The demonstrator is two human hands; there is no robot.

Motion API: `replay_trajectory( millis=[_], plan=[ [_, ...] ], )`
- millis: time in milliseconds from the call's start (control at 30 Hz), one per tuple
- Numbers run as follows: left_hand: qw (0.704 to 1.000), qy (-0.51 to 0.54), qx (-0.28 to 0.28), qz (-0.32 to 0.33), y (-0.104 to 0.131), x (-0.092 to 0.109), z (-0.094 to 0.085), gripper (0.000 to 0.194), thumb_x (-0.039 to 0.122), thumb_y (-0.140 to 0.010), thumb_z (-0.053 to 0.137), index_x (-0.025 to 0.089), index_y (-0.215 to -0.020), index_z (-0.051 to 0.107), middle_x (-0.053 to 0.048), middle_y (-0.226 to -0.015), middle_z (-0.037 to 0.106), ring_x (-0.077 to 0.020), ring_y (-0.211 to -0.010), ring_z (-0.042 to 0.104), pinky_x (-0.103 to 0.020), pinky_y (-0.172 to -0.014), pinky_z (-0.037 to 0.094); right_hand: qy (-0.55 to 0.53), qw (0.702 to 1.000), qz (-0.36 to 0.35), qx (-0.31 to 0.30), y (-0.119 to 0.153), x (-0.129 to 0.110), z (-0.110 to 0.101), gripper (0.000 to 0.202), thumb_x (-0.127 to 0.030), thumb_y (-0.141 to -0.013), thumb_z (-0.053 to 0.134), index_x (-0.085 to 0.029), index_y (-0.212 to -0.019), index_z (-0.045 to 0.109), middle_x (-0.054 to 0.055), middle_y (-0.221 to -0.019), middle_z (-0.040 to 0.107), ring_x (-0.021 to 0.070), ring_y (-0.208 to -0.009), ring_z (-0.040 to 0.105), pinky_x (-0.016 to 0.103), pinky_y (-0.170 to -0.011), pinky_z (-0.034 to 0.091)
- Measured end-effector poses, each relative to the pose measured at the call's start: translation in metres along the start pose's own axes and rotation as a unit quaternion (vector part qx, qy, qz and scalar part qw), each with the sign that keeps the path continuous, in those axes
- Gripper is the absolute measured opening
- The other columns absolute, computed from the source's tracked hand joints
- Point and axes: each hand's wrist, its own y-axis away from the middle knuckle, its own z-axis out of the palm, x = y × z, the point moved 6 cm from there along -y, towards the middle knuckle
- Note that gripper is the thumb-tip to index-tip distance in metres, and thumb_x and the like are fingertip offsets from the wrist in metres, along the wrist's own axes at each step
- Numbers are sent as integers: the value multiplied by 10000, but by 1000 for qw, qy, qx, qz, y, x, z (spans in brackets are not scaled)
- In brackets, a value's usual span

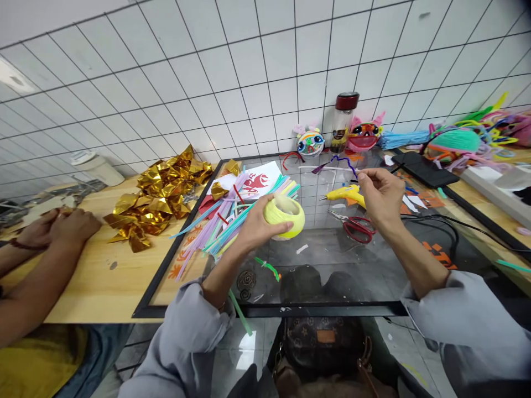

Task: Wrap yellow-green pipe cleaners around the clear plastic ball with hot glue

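Observation:
My left hand [259, 224] is wrapped around a hollow yellow ball [292, 224], whose round opening faces up and away from me. The ball's outside looks wound with fuzzy yellow strands. Thumb and fingers of my right hand [381, 196] are pinched at the end of a wavy purple pipe cleaner [345, 160]. Below that hand lies a yellow glue gun [345, 194], its nozzle toward the left. Red-handled scissors [359, 228] rest just nearer to me. Left of the ball, a bundle of pastel pipe cleaners [215, 226] spreads over the glossy black-framed board [323, 307].
Crumpled gold foil [160, 190] lies at left, near a co-worker's clasped hands [66, 229]. Along the wall stand a decorated white face [310, 142], a lidded bottle [342, 124] and a pink face [365, 135]. A phone [427, 168] and black cables [452, 218] lie at right.

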Motion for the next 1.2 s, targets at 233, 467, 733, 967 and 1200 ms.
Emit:
replay_trajectory(
  millis=[233, 467, 733, 967, 1200],
  plan=[
    [999, 18, 5, -46, -1, 0, -3, 801, 447, -529, 849, 137, -1226, 606, -117, -1201, 725, -299, -1096, 691, -439, -1001, 550, 436, 865, 13, -248, 10, 17, 19, 538, -509, -952, 497, -32, -1105, 693, 286, -1129, 695, 400, -1049, 651, 484, -855, 469],
    [999, 26, -3, -36, 0, -1, 2, 812, 431, -556, 844, 139, -1266, 580, -114, -1212, 709, -291, -1111, 682, -432, -1004, 552, 444, 839, 56, -308, 13, 30, 28, 512, -460, -922, 551, -15, -1134, 688, 307, -1191, 665, 410, -1103, 645, 449, -823, 471],
    [998, 31, -7, -49, -1, -4, 4, 812, 383, -564, 854, 124, -1281, 574, -143, -1272, 673, -333, -1225, 624, -477, -1065, 512, 349, 908, 80, -220, 3, 16, 18, 470, -460, -831, 577, -97, -1107, 689, 209, -968, 729, 352, -884, 692, 380, -670, 460],
    [1000, 25, -2, -2, 2, 3, 6, 694, 328, -612, 859, 162, -1244, 624, -99, -1223, 702, -299, -1192, 644, -452, -1061, 513, 103, 986, -100, -85, 28, -29, 15, 403, -502, -754, 638, -187, -1005, 634, 70, -831, 699, 212, -651, 621, 350, -659, 500],
    [1000, 21, -3, 18, 6, 4, 10, 704, 347, -598, 903, 183, -1236, 655, -103, -1220, 711, -304, -1186, 650, -466, -1057, 518, 69, 980, -179, -54, 44, -45, 16, 330, -494, -803, 682, -232, -984, 594, 59, -843, 696, 220, -684, 625, 356, -634, 508]
  ],
)
